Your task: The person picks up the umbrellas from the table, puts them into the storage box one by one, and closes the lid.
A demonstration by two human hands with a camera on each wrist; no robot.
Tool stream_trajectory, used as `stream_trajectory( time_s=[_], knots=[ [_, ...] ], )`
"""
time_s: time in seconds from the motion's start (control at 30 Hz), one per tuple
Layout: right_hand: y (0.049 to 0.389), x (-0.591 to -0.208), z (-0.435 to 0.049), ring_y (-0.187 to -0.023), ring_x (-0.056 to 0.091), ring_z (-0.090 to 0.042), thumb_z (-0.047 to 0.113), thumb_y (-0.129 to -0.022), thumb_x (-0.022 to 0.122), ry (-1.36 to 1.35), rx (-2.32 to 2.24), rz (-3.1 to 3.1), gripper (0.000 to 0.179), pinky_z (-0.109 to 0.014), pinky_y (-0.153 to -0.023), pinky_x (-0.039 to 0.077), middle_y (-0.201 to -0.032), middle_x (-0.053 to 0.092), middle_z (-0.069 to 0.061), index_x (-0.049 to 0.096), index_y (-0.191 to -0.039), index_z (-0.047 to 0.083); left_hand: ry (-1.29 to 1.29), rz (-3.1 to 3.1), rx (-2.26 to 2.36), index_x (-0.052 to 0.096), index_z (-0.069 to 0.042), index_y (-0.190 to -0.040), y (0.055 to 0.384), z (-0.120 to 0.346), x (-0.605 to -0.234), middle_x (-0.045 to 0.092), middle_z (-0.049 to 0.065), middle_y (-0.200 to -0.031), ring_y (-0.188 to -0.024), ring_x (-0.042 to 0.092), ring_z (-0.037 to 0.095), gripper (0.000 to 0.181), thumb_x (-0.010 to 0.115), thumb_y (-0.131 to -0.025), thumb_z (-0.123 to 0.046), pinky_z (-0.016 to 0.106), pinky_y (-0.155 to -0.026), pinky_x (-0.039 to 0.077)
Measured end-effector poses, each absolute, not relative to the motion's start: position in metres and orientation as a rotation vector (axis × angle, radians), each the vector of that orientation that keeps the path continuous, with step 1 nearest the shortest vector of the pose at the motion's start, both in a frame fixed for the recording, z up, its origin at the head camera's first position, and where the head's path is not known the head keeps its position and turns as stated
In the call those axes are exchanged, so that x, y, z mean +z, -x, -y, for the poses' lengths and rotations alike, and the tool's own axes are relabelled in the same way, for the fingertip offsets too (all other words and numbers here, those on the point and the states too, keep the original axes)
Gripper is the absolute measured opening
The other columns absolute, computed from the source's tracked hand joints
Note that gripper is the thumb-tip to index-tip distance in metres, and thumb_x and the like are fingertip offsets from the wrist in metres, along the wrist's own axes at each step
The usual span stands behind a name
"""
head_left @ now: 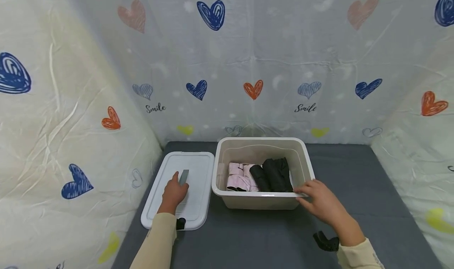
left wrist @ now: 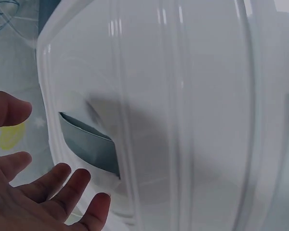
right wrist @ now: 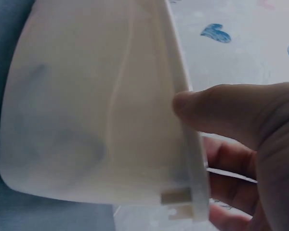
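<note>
A beige plastic storage bin (head_left: 260, 203) stands at the middle back of the table, holding folded pink cloth (head_left: 237, 177) and rolled black cloth (head_left: 272, 176). My right hand (head_left: 324, 202) grips the rim at the bin's front right corner. In the right wrist view the thumb (right wrist: 188, 107) presses one side of the rim (right wrist: 198, 173) and the other fingers lie behind it. Left of the bin lies a white lid (head_left: 198, 164) with a grey strip (head_left: 183, 177) on it. Over the lid, near that strip, my left hand (head_left: 173, 194) has its fingers spread, holding nothing.
The dark grey table cover (head_left: 347, 178) extends right of the bin and in front of it. Pale sheets printed with hearts form a back wall (head_left: 227, 64) and two side walls. A black strap (head_left: 325, 242) shows by the right wrist.
</note>
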State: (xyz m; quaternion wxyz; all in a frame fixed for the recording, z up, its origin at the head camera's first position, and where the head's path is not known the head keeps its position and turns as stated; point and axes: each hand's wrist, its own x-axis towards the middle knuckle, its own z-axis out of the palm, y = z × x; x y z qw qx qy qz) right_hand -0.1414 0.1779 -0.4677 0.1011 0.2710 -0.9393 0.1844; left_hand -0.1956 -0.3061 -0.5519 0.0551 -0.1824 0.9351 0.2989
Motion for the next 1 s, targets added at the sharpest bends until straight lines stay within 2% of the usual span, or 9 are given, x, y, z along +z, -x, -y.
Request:
stream_trajectory(
  time_s=[0.1, 0.27, 0.4, 0.53, 0.67, 0.83, 1.0],
  knots=[
    [0.141, -0.475, -0.179, -0.085, 0.059, -0.017, 0.019, -0.078, 0.079, -0.804, 0.565, 2.708, 0.021, -0.045, -0.086, 0.049, -0.09, 0.064, 0.004, 0.074, -0.098, 0.017, 0.573, -2.845, 0.848, 0.022, 0.001, -0.151, 0.197, 0.308, -0.557, 0.038, 0.035, -0.141, -0.124, 0.045, 0.049, 0.069, 0.045, -0.091, -0.026, 0.062, -0.097, 0.038],
    [0.143, -0.487, -0.181, -0.087, 0.062, -0.019, 0.014, -0.072, 0.082, -0.81, 0.605, 2.585, 0.025, -0.053, -0.098, 0.043, -0.089, 0.065, 0.003, 0.075, -0.097, 0.014, 0.589, -2.864, 0.753, 0.032, 0.007, -0.144, 0.202, 0.311, -0.559, 0.045, 0.037, -0.133, -0.119, 0.048, 0.05, 0.064, 0.047, -0.092, -0.025, 0.062, -0.094, 0.04],
    [0.144, -0.493, -0.181, -0.086, 0.061, -0.018, 0.011, -0.068, 0.084, -0.811, 0.612, 2.5, 0.029, -0.052, -0.098, 0.043, -0.09, 0.065, 0.003, 0.075, -0.096, 0.014, 0.596, -2.87, 0.686, 0.041, 0.012, -0.136, 0.206, 0.313, -0.557, 0.051, 0.037, -0.124, -0.112, 0.053, 0.05, 0.059, 0.05, -0.091, -0.024, 0.061, -0.09, 0.044],
    [0.143, -0.498, -0.183, -0.086, 0.062, -0.018, 0.009, -0.065, 0.085, -0.805, 0.606, 2.443, 0.032, -0.053, -0.097, 0.043, -0.09, 0.066, 0.002, 0.076, -0.095, 0.014, 0.555, -2.902, 0.634, 0.053, 0.017, -0.118, 0.21, 0.315, -0.559, 0.058, 0.035, -0.106, -0.096, 0.059, 0.047, 0.049, 0.053, -0.088, -0.022, 0.057, -0.078, 0.048],
    [0.143, -0.502, -0.185, -0.085, 0.062, -0.018, 0.009, -0.063, 0.086, -0.805, 0.61, 2.399, 0.033, -0.053, -0.096, 0.044, -0.09, 0.066, 0.002, 0.076, -0.095, 0.013, 0.533, -2.921, 0.643, 0.058, 0.015, -0.102, 0.215, 0.317, -0.566, 0.061, 0.03, -0.09, -0.079, 0.061, 0.039, 0.038, 0.055, -0.086, -0.019, 0.05, -0.066, 0.05],
    [0.143, -0.504, -0.185, -0.085, 0.061, -0.017, 0.007, -0.061, 0.086, -0.803, 0.622, 2.37, 0.036, -0.053, -0.096, 0.043, -0.09, 0.066, 0.002, 0.076, -0.095, 0.014, 0.518, -2.94, 0.618, 0.06, 0.014, -0.096, 0.224, 0.315, -0.575, 0.064, 0.025, -0.083, -0.07, 0.059, 0.03, 0.031, 0.056, -0.084, -0.014, 0.045, -0.065, 0.049],
    [0.143, -0.504, -0.185, -0.085, 0.061, -0.016, 0.008, -0.062, 0.085, -0.806, 0.641, 2.354, 0.035, -0.052, -0.096, 0.042, -0.091, 0.066, 0.002, 0.076, -0.095, 0.014, 0.511, -2.955, 0.557, 0.062, 0.013, -0.089, 0.228, 0.312, -0.573, 0.065, 0.023, -0.079, -0.068, 0.059, 0.027, 0.024, 0.056, -0.083, -0.01, 0.045, -0.067, 0.051]
  ],
)
